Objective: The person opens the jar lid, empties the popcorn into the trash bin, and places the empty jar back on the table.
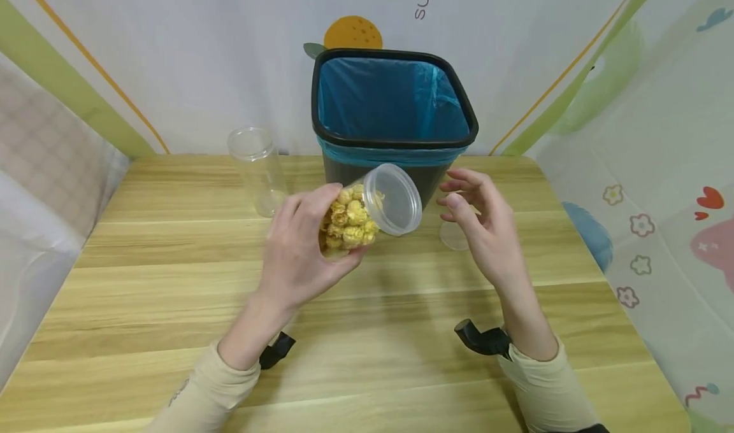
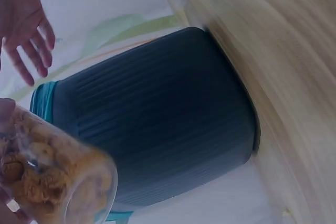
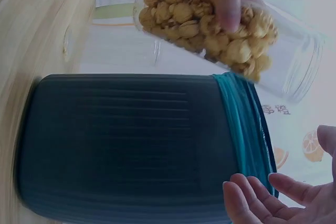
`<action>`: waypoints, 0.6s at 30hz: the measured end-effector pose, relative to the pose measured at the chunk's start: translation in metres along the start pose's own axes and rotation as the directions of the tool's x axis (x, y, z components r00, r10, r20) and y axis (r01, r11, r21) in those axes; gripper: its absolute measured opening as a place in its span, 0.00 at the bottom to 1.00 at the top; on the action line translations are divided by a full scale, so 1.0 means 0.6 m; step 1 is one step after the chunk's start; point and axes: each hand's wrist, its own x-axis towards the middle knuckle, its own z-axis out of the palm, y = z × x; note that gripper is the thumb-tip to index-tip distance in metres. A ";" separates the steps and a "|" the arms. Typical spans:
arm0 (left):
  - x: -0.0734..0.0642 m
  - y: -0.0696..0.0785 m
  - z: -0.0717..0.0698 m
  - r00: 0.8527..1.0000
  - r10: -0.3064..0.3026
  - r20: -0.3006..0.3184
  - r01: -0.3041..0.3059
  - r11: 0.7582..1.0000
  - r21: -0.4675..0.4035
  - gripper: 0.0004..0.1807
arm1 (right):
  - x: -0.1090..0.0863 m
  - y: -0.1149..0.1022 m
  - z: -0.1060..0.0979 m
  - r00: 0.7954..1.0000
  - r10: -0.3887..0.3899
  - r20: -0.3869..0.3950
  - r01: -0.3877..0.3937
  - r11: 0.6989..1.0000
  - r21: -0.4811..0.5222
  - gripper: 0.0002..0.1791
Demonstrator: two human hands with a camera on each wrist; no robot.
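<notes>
Popcorn (image 1: 352,221), yellow-brown and rounded, sits in a clear cylindrical plastic jar (image 1: 373,205). I have the left hand (image 1: 295,242) gripping the jar round its body, thumb along the near side. Jar is lifted well off the light wood-grain surface (image 1: 172,293), tilted, mouth upward and toward my right; popcorn sits toward the base end. I can't tell if a clear cover spans the mouth.

Right hand (image 1: 482,220) is free: fingers parted, loosely bent, palm turned toward the jar but apart from it. It hovers near the front right of a dark grey plastic bin (image 1: 395,144) with a black rounded-corner rim. Blue plastic liner (image 1: 373,102) covers the bin's inside and folds over the outside below the rim. From both wrist views I read the jar as up near the bin's top; contact between the two, I can't confirm.

Second clear cylindrical jar (image 1: 258,172) stands upright on the surface, left of the bin. Thin clear round disc (image 1: 454,237) lies flat just past the right hand, partly hidden by it. I also see beige sleeves (image 1: 220,385) on both arms, and a white printed curtain (image 1: 229,57) with an orange fruit behind the bin.
</notes>
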 end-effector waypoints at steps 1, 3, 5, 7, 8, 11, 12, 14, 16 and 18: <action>0.000 0.001 0.001 1.000 0.022 -0.002 -0.022 1.000 0.022 0.46 | -0.001 -0.002 0.000 1.000 -0.005 0.001 0.005 1.000 0.002 0.23; -0.001 0.003 0.004 0.998 0.065 -0.003 -0.065 0.996 0.059 0.45 | -0.003 -0.006 0.001 1.000 -0.012 0.008 0.012 1.000 0.000 0.23; -0.002 0.005 0.006 0.995 0.099 -0.003 -0.099 0.991 0.093 0.44 | -0.006 -0.008 0.001 1.000 -0.016 0.026 0.016 1.000 -0.015 0.22; -0.004 0.007 0.008 0.992 0.122 -0.001 -0.121 0.986 0.118 0.43 | -0.009 -0.011 0.002 0.999 -0.012 0.051 0.013 0.999 -0.034 0.22; -0.004 0.008 0.008 0.991 0.132 0.001 -0.131 0.983 0.127 0.43 | -0.010 -0.012 0.002 0.998 -0.010 0.065 0.013 0.999 -0.044 0.22; -0.006 0.010 0.009 0.987 0.159 0.011 -0.158 0.976 0.150 0.44 | -0.013 -0.015 0.004 0.996 -0.011 0.092 0.018 0.997 -0.076 0.22; -0.006 0.011 0.009 0.986 0.168 0.013 -0.168 0.973 0.160 0.44 | -0.014 -0.015 0.004 0.995 -0.016 0.095 0.025 0.995 -0.092 0.22; -0.006 0.013 0.011 0.981 0.192 0.016 -0.192 0.964 0.186 0.44 | -0.016 -0.015 0.004 0.994 -0.030 0.101 0.043 0.991 -0.124 0.23; -0.007 0.015 0.013 0.975 0.221 0.012 -0.218 0.951 0.218 0.43 | -0.019 -0.016 0.004 0.993 -0.039 0.110 0.057 0.985 -0.162 0.23; -0.007 0.017 0.016 0.969 0.246 0.010 -0.241 0.938 0.247 0.41 | -0.021 -0.016 0.005 0.992 -0.038 0.124 0.063 0.978 -0.200 0.24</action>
